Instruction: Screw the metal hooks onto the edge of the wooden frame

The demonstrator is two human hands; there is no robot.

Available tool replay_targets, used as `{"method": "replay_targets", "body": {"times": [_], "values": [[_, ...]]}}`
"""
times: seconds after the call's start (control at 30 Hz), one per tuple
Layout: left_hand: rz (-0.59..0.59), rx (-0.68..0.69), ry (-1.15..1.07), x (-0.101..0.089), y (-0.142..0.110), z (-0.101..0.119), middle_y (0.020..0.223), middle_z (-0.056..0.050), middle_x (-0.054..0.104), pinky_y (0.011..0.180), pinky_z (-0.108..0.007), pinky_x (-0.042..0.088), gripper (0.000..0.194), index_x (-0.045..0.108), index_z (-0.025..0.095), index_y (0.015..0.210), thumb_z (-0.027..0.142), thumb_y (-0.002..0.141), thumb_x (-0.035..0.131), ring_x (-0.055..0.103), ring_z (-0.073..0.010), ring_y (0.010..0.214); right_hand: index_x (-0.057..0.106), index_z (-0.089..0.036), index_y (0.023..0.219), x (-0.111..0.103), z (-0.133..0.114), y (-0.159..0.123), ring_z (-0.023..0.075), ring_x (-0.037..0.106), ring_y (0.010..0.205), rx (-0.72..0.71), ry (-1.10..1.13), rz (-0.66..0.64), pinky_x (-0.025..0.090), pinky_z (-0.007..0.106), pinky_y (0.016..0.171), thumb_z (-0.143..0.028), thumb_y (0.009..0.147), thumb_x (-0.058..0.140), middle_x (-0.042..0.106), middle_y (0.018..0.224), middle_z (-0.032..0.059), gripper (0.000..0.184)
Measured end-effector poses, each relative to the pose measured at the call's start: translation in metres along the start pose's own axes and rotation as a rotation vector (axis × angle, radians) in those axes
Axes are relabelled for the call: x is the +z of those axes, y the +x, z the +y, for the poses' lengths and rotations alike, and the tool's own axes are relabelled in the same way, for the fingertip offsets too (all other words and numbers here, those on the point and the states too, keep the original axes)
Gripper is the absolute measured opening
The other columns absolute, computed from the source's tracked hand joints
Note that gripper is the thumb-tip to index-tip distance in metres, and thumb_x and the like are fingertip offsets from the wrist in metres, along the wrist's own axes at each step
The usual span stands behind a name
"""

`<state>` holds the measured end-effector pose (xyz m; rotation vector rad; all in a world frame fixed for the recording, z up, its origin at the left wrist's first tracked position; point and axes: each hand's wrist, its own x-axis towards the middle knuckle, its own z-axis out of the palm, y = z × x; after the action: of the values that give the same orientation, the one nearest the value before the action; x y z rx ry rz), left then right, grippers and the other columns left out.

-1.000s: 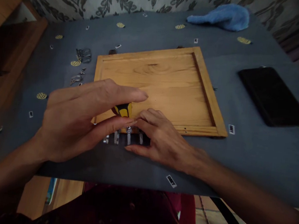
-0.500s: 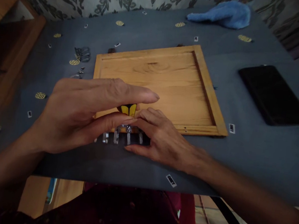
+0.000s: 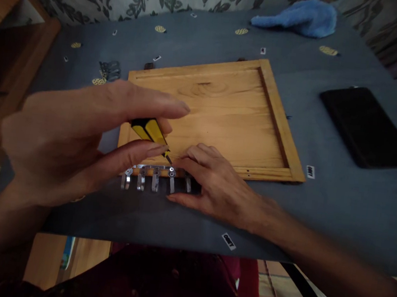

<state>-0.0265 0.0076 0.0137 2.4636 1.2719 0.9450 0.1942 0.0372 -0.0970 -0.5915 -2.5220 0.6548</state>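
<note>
A wooden panel (image 3: 223,113) with a raised frame lies on the grey-blue table cloth (image 3: 337,205). Along its near edge sits a metal hook rail (image 3: 149,176) with several hooks hanging toward me. My left hand (image 3: 79,136) is closed round a yellow-and-black screwdriver (image 3: 150,131), whose tip points down at a screw on the rail. My right hand (image 3: 212,183) rests on the rail's right end, fingers pressed flat on it and on the panel's edge.
A black phone or tablet (image 3: 367,126) lies at the right. A blue cloth (image 3: 297,19) is bunched at the far edge. Small metal parts (image 3: 110,69) lie at the far left. Patterned wallpaper stands behind; the table's near edge is just below my hands.
My left hand has lifted and drawn back to the left, tilting the screwdriver so more of its handle and the rail's left hooks show. The right hand has stayed put.
</note>
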Motion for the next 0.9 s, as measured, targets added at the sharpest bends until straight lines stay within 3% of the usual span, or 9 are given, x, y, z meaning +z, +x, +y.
{"method": "replay_targets", "body": {"times": [0.1,0.4,0.9], "values": [[-0.073,0.024,0.065,-0.0034,-0.0010,0.0010,0.110,0.005,0.071,0.089,-0.028,0.057,0.035,0.060,0.029,0.125,0.025,0.091,0.062,0.067,-0.0141,0.098,0.064,-0.010,0.104,0.0001,0.0002,-0.0003,0.0240,0.052,0.088,-0.009,0.000,0.000,0.044,0.038,0.079,-0.047,0.084,0.070,0.058,0.096,0.0101,0.042],[-0.092,0.086,0.156,0.0022,-0.0028,0.0006,0.106,0.002,0.072,0.085,-0.019,0.053,0.029,0.064,0.020,0.120,0.032,0.095,0.057,0.068,-0.0098,0.095,0.064,-0.009,0.108,-0.0035,-0.0011,0.0002,0.0233,0.052,0.089,-0.018,0.015,-0.002,0.044,0.037,0.081,-0.049,0.082,0.071,0.058,0.095,0.0093,0.049],[-0.104,0.072,0.050,0.0064,-0.0034,0.0016,0.105,0.005,0.073,0.083,-0.022,0.057,0.029,0.063,0.028,0.122,0.031,0.093,0.058,0.070,-0.0117,0.091,0.065,-0.010,0.110,-0.0035,-0.0021,0.0006,0.0248,0.053,0.090,0.017,0.008,-0.042,0.044,0.039,0.080,-0.043,0.083,0.072,0.059,0.096,0.0097,0.043]]}}
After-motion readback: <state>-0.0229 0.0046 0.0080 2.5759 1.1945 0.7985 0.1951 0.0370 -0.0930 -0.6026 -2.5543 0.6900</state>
